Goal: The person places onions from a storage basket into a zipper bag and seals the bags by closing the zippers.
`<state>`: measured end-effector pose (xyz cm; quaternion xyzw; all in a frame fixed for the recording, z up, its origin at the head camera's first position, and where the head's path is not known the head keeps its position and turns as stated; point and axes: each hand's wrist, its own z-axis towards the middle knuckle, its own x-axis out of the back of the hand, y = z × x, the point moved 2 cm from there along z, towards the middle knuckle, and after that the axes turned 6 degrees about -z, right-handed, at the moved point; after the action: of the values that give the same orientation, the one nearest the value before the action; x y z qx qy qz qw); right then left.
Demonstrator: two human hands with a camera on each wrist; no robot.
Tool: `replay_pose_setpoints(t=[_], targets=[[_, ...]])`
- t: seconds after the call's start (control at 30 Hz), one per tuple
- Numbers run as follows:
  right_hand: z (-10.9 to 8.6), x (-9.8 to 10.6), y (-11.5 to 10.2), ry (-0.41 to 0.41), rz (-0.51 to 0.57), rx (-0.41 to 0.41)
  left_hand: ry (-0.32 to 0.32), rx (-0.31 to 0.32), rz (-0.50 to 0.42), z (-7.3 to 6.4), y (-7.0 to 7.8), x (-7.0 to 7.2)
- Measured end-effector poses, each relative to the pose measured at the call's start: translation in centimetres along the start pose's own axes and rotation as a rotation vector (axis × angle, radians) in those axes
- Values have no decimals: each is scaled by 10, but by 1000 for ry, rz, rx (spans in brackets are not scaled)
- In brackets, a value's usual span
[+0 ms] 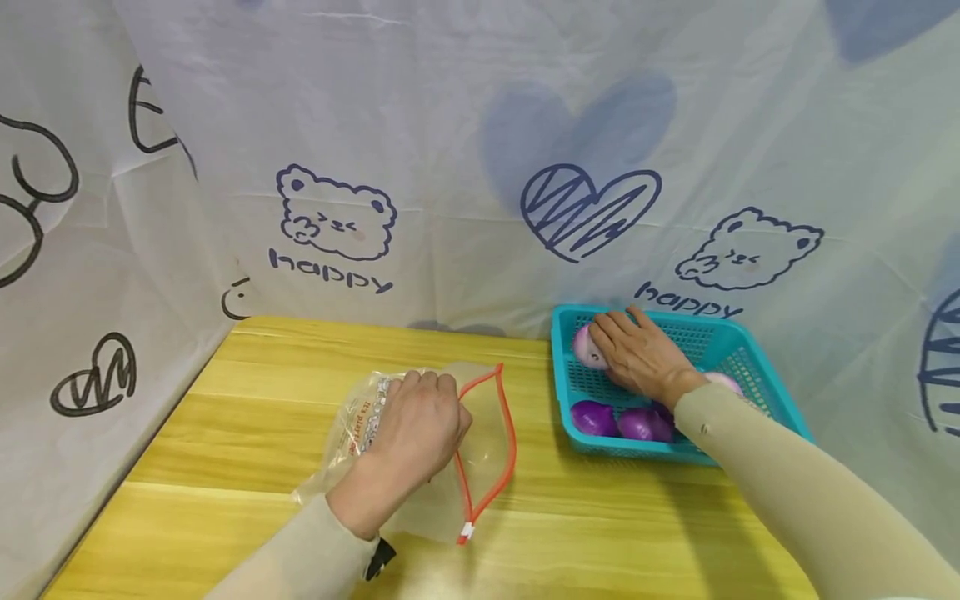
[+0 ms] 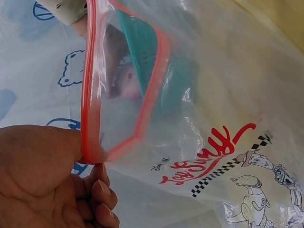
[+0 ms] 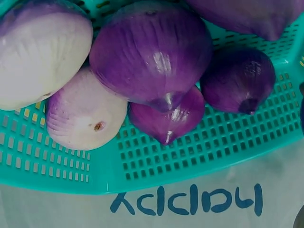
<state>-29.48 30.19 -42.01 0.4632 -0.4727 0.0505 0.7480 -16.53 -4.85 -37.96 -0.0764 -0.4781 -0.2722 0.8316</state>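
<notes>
My left hand [image 1: 420, 421] pinches the red zip edge of a clear plastic slider bag [image 1: 483, 417] above the table. The bag's mouth gapes toward the basket, and red lettering and cartoon figures are printed on its side. In the left wrist view, thumb and fingers of the left hand [image 2: 47, 175] meet at one end of the red zip strip [image 2: 90, 95]. My right hand [image 1: 641, 354] reaches into a turquoise basket [image 1: 776, 375], fingers curled over a pale purple onion [image 1: 588, 348] at its far left corner. Its fingertips are hidden behind that onion.
Several other onions lie in the basket, among them two dark purple ones [image 1: 594, 418] along the near side. The right wrist view shows onions [image 3: 152, 52] piled close together. A wooden table [image 1: 195, 450] carries everything, with a printed white cloth [image 1: 450, 125] hanging behind.
</notes>
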Motion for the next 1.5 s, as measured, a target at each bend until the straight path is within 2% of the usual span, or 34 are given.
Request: replay_pose_setpoints(t=[0.13, 0.23, 0.37, 0.47, 0.77, 0.93, 1.2, 1.37, 1.5], targets=[[0, 8, 3, 61, 4, -44, 0, 7, -7, 0, 0, 2], [0, 14, 5, 141, 2, -83, -5, 15, -15, 0, 0, 3], [-3, 22, 6, 275, 8, -124, -44, 43, -32, 1, 0, 4], [-5, 27, 5, 336, 9, -138, -71, 68, -45, 1, -2, 2], [-5, 41, -5, 499, 52, -192, -59, 76, -54, 3, -5, 1], [-3, 54, -13, 557, 64, -201, -53, 88, -58, 7, -5, 4], [0, 75, -32, 638, 85, -151, -92, 128, -80, 11, -6, 5], [4, 92, -53, 648, 109, -104, -101, 125, -84, 14, -5, 5], [10, 109, -72, 611, 103, -69, -101, 127, -90, 17, -5, 6]])
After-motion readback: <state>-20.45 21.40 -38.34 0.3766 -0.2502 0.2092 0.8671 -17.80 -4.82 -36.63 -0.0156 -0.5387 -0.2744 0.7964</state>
